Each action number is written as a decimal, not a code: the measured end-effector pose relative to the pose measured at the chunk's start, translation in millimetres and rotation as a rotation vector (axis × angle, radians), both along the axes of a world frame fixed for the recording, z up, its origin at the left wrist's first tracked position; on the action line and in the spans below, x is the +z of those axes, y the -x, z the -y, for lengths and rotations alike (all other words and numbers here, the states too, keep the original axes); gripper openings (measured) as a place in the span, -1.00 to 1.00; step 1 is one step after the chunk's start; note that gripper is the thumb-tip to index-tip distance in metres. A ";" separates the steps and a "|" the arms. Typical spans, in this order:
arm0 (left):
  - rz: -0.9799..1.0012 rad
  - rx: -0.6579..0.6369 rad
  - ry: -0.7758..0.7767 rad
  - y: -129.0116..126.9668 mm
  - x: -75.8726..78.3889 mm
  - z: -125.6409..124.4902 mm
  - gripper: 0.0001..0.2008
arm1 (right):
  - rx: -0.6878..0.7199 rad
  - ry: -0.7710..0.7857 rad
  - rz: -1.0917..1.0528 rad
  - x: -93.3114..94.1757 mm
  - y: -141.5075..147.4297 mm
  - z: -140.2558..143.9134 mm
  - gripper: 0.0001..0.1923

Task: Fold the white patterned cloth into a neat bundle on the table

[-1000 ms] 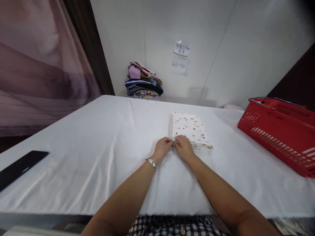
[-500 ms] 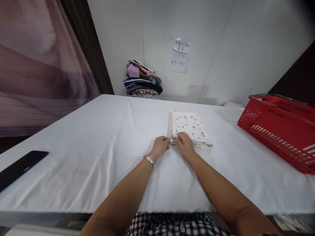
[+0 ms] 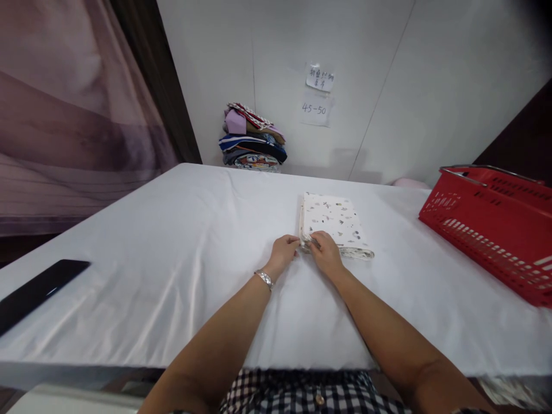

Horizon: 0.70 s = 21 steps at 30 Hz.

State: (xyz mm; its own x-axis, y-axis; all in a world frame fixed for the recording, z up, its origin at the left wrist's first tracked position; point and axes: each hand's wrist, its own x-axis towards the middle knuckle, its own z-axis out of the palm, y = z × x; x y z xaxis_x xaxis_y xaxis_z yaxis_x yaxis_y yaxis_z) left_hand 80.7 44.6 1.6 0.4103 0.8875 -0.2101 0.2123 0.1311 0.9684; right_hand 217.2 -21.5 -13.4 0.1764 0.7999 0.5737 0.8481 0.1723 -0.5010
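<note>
A folded white cloth (image 3: 331, 217) with small dark and grey printed motifs lies flat on the white-covered table. At its near left corner, my right hand (image 3: 326, 253) pinches the folded layers between thumb and fingers. Just to the left, my left hand (image 3: 284, 251), with a silver bracelet at the wrist, has its fingertips closed on the edge of the same corner. The layers show along the cloth's near and left sides. My fingers partly cover that corner.
A red plastic basket (image 3: 491, 224) with metal handles stands on the right of the table (image 3: 172, 241). A black phone-like slab (image 3: 41, 290) lies at the left. Behind the far edge is a stack of folded fabrics (image 3: 254, 141). Paper notes (image 3: 317, 109) hang on the wall.
My left fingertips have shifted slightly up and right to the cloth's corner and now pinch its edge. My right hand keeps its hold. The view has tilted very slightly.
</note>
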 end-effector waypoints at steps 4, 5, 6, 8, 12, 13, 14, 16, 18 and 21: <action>0.033 0.015 -0.001 1.2 0.0 0.6 -0.86 | -0.006 0.057 0.056 1.8 1.8 0.9 -0.91; 0.043 0.016 0.001 1.6 0.0 0.7 -0.86 | -0.004 0.067 0.070 2.0 2.0 1.1 -0.91; 0.054 0.016 0.003 2.0 0.0 0.7 -0.86 | -0.001 0.075 0.083 2.0 2.0 1.4 -0.90; 0.079 0.017 0.007 2.8 0.0 0.5 -0.85 | 0.005 0.088 0.104 1.7 1.6 1.9 -0.88; 0.119 0.022 0.014 3.6 -0.4 0.3 -0.83 | 0.007 0.101 0.139 0.7 0.6 2.4 -0.84; 0.126 0.019 0.016 3.8 -0.7 0.2 -0.82 | 0.006 0.102 0.141 0.5 0.5 2.2 -0.84; 0.136 0.013 0.018 4.0 -1.1 0.1 -0.81 | 0.004 0.104 0.138 0.2 0.5 2.0 -0.84; 0.159 -0.003 0.020 4.6 -2.1 -0.3 -0.79 | 0.000 0.106 0.120 -0.2 0.2 1.2 -0.84; 0.185 -0.018 0.024 5.1 -3.0 -0.6 -0.78 | -0.001 0.106 0.094 -0.4 -0.5 0.4 -0.85; 0.205 -0.027 0.027 5.5 -3.3 -0.8 -0.76 | 0.019 0.101 0.062 0.2 -2.6 -0.1 -0.86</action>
State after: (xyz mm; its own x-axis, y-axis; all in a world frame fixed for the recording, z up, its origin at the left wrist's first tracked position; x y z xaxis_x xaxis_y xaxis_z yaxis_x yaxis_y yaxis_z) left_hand 75.2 45.3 -1.8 0.4706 0.8706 -0.1435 0.0145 0.1549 0.9878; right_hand 219.8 -21.5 -13.2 0.1274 0.8568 0.4996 0.8753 0.1397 -0.4629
